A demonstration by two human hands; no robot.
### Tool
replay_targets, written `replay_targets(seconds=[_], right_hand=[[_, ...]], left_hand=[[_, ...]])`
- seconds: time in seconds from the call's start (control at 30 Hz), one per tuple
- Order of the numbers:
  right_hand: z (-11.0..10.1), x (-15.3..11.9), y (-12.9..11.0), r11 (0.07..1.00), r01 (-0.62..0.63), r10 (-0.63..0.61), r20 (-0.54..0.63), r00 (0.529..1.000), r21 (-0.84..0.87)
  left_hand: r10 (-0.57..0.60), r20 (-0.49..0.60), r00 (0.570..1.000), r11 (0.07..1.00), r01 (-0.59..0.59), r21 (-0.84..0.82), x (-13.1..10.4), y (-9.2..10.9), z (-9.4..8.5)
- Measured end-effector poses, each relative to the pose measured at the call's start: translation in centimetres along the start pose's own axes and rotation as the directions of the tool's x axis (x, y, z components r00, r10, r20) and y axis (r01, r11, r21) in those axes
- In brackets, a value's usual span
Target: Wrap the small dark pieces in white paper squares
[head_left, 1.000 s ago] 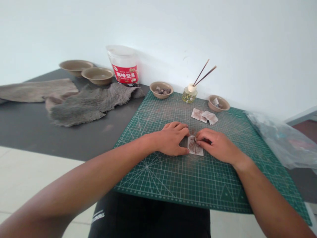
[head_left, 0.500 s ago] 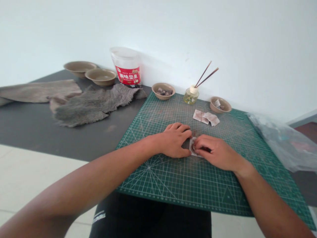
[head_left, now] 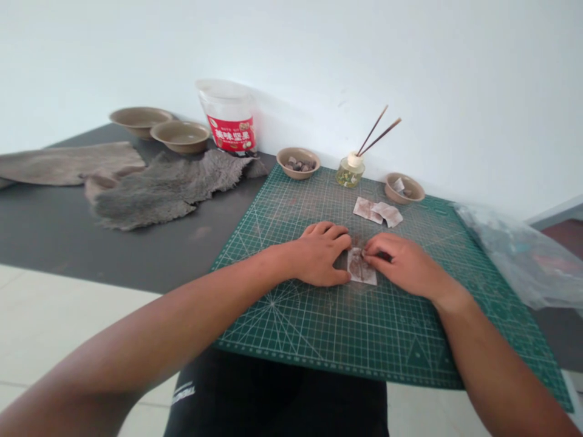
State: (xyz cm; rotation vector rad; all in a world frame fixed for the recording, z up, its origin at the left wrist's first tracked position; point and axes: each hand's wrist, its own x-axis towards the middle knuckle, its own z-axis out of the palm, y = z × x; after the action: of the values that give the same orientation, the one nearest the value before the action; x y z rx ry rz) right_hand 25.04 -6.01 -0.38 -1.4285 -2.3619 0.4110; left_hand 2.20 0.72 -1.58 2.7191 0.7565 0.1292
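Paper (head_left: 363,275), white, smudged brown, nearly square with no clear long side, lay flat on the green grid mat (head_left: 319,328), with our wide left hand (head_left: 319,258) at its left edge and our right hand (head_left: 398,261) pinched over its far right part, grip hidden.

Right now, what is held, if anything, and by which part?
The left hand touches the left edge of the thin, brown-smudged white square. The right hand seems to pinch something tiny; its held part cannot be told.
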Motion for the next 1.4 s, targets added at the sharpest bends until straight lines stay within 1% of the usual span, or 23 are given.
replay_targets(seconds=[0.1, 0.17, 0.23, 0.3, 0.33, 0.4, 0.47, 0.53, 0.6, 0.67, 0.73, 0.8, 0.83, 0.9, 0.97, 1.0, 1.07, 1.13, 1.17, 1.23, 1.3, 1.33, 1.4], right_hand=[[-0.1, -0.2, 0.0, 0.996, 0.073, -0.078, 0.105, 0.991, 0.050], [0.1, -0.1, -0.2, 0.991, 0.115, -0.124, 0.129, 0.984, 0.075], [0.3, 0.1, -0.2, 0.995, 0.094, -0.097, 0.075, 0.992, 0.037], [0.2, 0.3, 0.0, 0.999, 0.033, -0.033, 0.010, 0.999, -0.012], [0.1, 0.3, 0.1, 1.000, 0.015, -0.015, 0.010, 1.000, -0.014], [-0.1, 0.0, 0.2, 0.999, 0.022, -0.024, 0.075, 0.997, 0.030], [0.0, -0.1, 0.0, 0.994, 0.057, -0.069, 0.138, 0.988, 0.088], [0.2, -0.1, 0.0, 0.995, 0.057, -0.065, 0.101, 0.993, 0.085], [0.3, 0.2, 0.3, 0.999, 0.003, -0.003, 0.008, 1.000, 0.038], [0.1, 0.2, 0.7, 0.999, -0.051, 0.051, -0.030, 0.998, 0.008], [-0.1, 0.1, 0.7, 0.999, -0.046, 0.045, 0.037, 0.998, 0.029], [-0.1, 0.0, 0.2, 0.996, 0.001, -0.012, 0.128, 0.992, 0.088], [0.0, 0.0, -0.1, 0.994, 0.020, -0.036, 0.144, 0.989, 0.112], [0.2, 0.1, -0.4, 0.995, 0.019, -0.028, 0.093, 0.995, 0.103], [0.2, 0.3, -0.4, 0.999, -0.029, 0.029, 0.014, 0.999, 0.038], [0.1, 0.3, -0.2, 0.999, -0.051, 0.051, 0.002, 0.999, 0.012], [-0.2, 0.2, 0.0, 0.999, -0.048, 0.047, 0.062, 0.997, 0.021], [-0.4, 0.1, 0.0, 0.996, 0.000, -0.015, 0.163, 0.987, 0.094], [-0.3, 0.0, -0.1, 0.992, 0.019, -0.042, 0.186, 0.982, 0.124], [-0.2, 0.0, -0.1, 0.994, 0.019, -0.034, 0.139, 0.990, 0.105], [-0.1, 0.1, 0.2, 1.000, -0.020, 0.020, 0.033, 0.999, 0.013], [-0.1, 0.1, 0.3, 0.999, -0.036, 0.036, 0.006, 0.999, -0.023], [-0.1, 0.0, 0.5, 1.000, -0.021, 0.022, 0.053, 0.998, -0.019]], left_hand=[[0.006, 0.009, 1.000, 1.000, -0.006, -0.011, 0.0, 0.0, -0.1], [0.010, 0.018, 1.000, 1.000, -0.010, -0.017, 0.0, 0.1, -0.2], [0.003, 0.018, 1.000, 1.000, -0.003, -0.016, 0.0, 0.2, -0.3], [-0.009, 0.015, 1.000, 1.000, 0.009, -0.011, 0.0, 0.2, -0.3], [-0.012, 0.014, 1.000, 1.000, 0.012, -0.011, 0.0, 0.1, -0.3], [-0.006, 0.020, 1.000, 1.000, 0.006, -0.014, 0.0, 0.1, -0.3], [0.008, 0.030, 1.000, 1.000, -0.008, -0.018, 0.0, 0.1, -0.3], [0.013, 0.033, 0.999, 1.000, -0.012, -0.015, 0.0, 0.1, -0.3], [-0.005, 0.032, 0.999, 1.000, 0.005, -0.001, 0.1, 0.1, -0.3], [-0.025, 0.030, 0.999, 1.000, 0.025, 0.010, 0.1, 0.2, -0.3], [-0.022, 0.032, 0.999, 1.000, 0.021, 0.006, 0.1, 0.2, -0.3], [0.001, 0.034, 0.999, 1.000, -0.001, -0.006, 0.1, 0.2, -0.4], [0.007, 0.034, 0.999, 1.000, -0.007, -0.008, 0.1, 0.2, -0.4], [0.000, 0.035, 0.999, 1.000, 0.000, 0.003, 0.0, 0.3, -0.5], [-0.022, 0.036, 0.999, 1.000, 0.022, 0.018, 0.0, 0.3, -0.5], [-0.030, 0.037, 0.999, 0.999, 0.030, 0.022, 0.0, 0.3, -0.5], [-0.026, 0.039, 0.999, 1.000, 0.025, 0.013, 0.0, 0.3, -0.5], [-0.003, 0.041, 0.999, 1.000, 0.003, -0.005, 0.0, 0.3, -0.6], [0.008, 0.042, 0.999, 1.000, -0.007, -0.012, 0.0, 0.3, -0.6], [0.010, 0.044, 0.999, 1.000, -0.009, -0.013, 0.0, 0.3, -0.6], [-0.013, 0.040, 0.999, 1.000, 0.013, 0.000, 0.0, 0.3, -0.6], [-0.020, 0.038, 0.999, 1.000, 0.020, 0.005, 0.0, 0.3, -0.6], [-0.013, 0.035, 0.999, 1.000, 0.012, 0.004, 0.0, 0.3, -0.5]])
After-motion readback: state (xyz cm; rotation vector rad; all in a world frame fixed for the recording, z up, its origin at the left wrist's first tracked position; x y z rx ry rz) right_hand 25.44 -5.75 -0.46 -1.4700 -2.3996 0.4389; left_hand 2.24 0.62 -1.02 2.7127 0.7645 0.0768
